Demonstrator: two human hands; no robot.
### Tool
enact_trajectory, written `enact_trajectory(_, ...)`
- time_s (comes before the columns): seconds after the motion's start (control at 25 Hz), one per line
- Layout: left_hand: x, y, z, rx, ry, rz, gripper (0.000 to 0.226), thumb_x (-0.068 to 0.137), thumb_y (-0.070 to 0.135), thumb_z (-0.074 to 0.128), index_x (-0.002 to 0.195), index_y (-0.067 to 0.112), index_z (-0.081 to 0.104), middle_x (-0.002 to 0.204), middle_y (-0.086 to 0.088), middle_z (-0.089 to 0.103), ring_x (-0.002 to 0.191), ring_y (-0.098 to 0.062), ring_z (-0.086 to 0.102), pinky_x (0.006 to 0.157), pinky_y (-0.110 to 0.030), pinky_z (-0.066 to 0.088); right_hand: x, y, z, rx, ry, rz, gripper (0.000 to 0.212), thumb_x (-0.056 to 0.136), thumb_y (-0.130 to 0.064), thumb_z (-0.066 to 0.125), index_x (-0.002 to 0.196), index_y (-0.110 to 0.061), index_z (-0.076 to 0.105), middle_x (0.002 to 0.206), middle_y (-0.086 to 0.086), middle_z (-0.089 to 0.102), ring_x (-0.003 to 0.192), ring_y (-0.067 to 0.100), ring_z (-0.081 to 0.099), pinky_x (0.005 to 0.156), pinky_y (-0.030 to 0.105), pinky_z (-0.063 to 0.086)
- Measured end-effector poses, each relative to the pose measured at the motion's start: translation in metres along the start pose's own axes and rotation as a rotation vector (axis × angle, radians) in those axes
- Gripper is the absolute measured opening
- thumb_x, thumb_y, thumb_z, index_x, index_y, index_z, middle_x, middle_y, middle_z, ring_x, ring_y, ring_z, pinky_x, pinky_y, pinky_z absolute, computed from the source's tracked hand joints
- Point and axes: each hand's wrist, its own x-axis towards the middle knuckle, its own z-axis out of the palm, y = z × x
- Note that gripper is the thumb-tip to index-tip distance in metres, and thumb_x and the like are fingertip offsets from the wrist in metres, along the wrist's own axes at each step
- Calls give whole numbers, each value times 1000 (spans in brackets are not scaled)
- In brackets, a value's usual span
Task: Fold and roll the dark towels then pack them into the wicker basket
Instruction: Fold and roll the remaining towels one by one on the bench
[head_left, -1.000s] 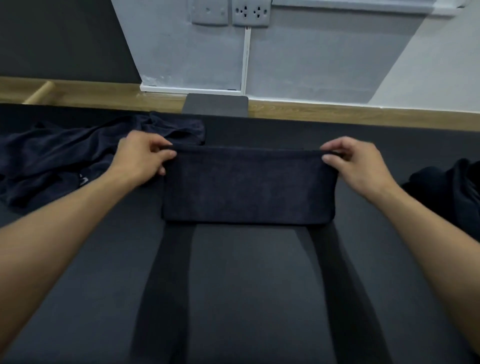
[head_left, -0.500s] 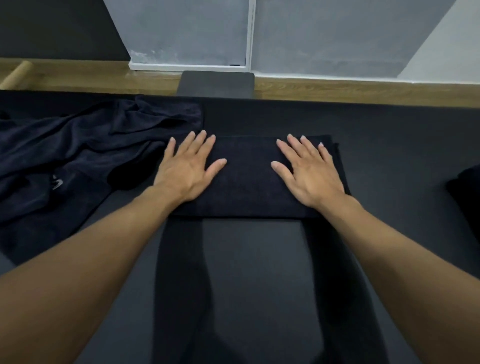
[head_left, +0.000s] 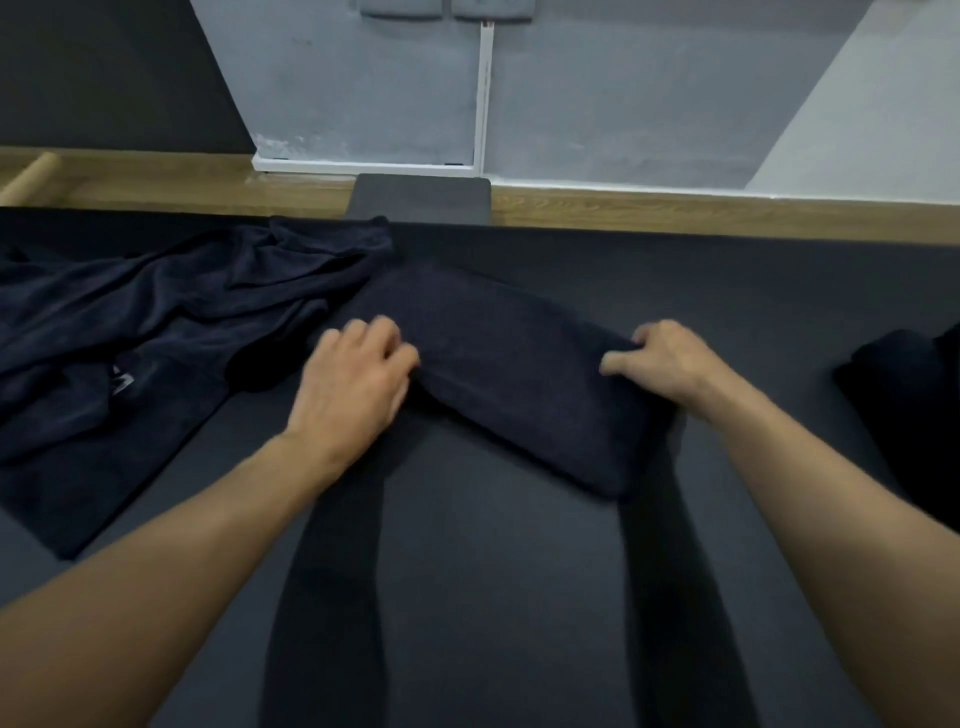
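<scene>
A folded dark navy towel (head_left: 509, 374) lies on the black table, turned diagonally so that it runs from far left to near right. My left hand (head_left: 353, 384) grips its left long edge. My right hand (head_left: 670, 364) pinches its right long edge, fingers curled over the cloth. A heap of crumpled dark towels (head_left: 171, 338) lies at the left, touching the folded towel's far end. No wicker basket is in view.
Another dark cloth (head_left: 904, 415) sits at the right edge of the black table (head_left: 493, 597). A grey pad (head_left: 421, 197) rests at the table's far edge, with a wooden ledge (head_left: 727, 213) and grey wall behind.
Both hands went from lying flat on the towel to gripping its sides. The towel has turned from square-on to diagonal, its near end swung to the right.
</scene>
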Motion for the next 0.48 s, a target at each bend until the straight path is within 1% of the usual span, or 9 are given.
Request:
enact_trajectory(0.04, 13, 0, -4, -109, -4, -240, 15, 91, 18, 62, 105, 13, 61, 105, -11, 51, 82, -32, 53, 61, -44, 46, -22, 0, 0, 41, -170, 40, 33, 80, -37, 73, 93, -8, 65, 90, 10, 66, 78, 24, 64, 55, 24, 45)
enact_trajectory(0.08, 24, 3, -6, -255, -13, -498, 18, 94, 22, 60, 110, 15, 56, 110, -10, 49, 85, -30, 53, 64, -45, 48, -43, -2, 3, 84, -350, 80, 35, 80, -38, 75, 95, -7, 65, 87, 10, 67, 70, 21, 64, 52, 23, 48)
enact_trajectory(0.12, 33, 8, -8, -445, -41, -728, 24, 95, 29, 58, 115, 17, 51, 116, -8, 49, 89, -28, 54, 72, -46, 50, -60, -4, 9, 140, -468, 93, 38, 82, -41, 74, 97, -7, 63, 84, 9, 68, 67, 20, 65, 53, 25, 52)
enact_trajectory(0.16, 37, 17, -9, -633, -93, -897, 34, 95, 39, 58, 120, 19, 48, 122, -7, 52, 95, -28, 57, 81, -46, 53, -73, -3, 16, 204, -477, 86, 39, 84, -44, 72, 96, -8, 62, 81, 7, 69, 66, 19, 66, 55, 28, 55)
enact_trajectory(0.2, 36, 28, -8, -775, -156, -986, 46, 91, 47, 60, 125, 20, 45, 127, -6, 54, 102, -28, 60, 85, -47, 55, -81, -1, 22, 262, -397, 70, 39, 86, -46, 70, 94, -9, 61, 81, 4, 68, 69, 18, 67, 58, 31, 58)
enact_trajectory(0.28, 20, 51, -18, -872, -342, -989, 69, 84, 52, 69, 137, 22, 36, 129, -1, 54, 111, -28, 59, 87, -48, 56, -91, 2, 30, 329, -229, 50, 31, 88, -43, 68, 93, -12, 64, 89, 1, 69, 80, 16, 67, 64, 34, 61)
enact_trajectory(0.36, -3, 67, -35, -861, -477, -916, 85, 80, 43, 77, 146, 27, 25, 128, -1, 56, 114, -26, 59, 92, -46, 54, -101, 3, 33, 471, -236, 63, 19, 86, -32, 70, 96, -16, 69, 93, -1, 74, 84, 15, 69, 62, 29, 58)
enact_trajectory(0.4, -15, 73, -43, -902, -497, -889, 90, 79, 37, 79, 149, 30, 22, 126, -4, 59, 113, -26, 60, 94, -46, 53, -107, 4, 34, 579, -260, 70, 16, 85, -25, 71, 98, -17, 70, 93, 0, 76, 82, 15, 71, 59, 27, 55)
enact_trajectory(0.48, -34, 83, -60, -1186, -487, -970, 92, 79, 22, 82, 149, 36, 24, 115, -12, 62, 103, -26, 67, 85, -48, 58, -118, 12, 39, 787, -298, 87, 22, 84, -12, 70, 106, -12, 68, 94, 4, 77, 80, 18, 73, 58, 27, 56)
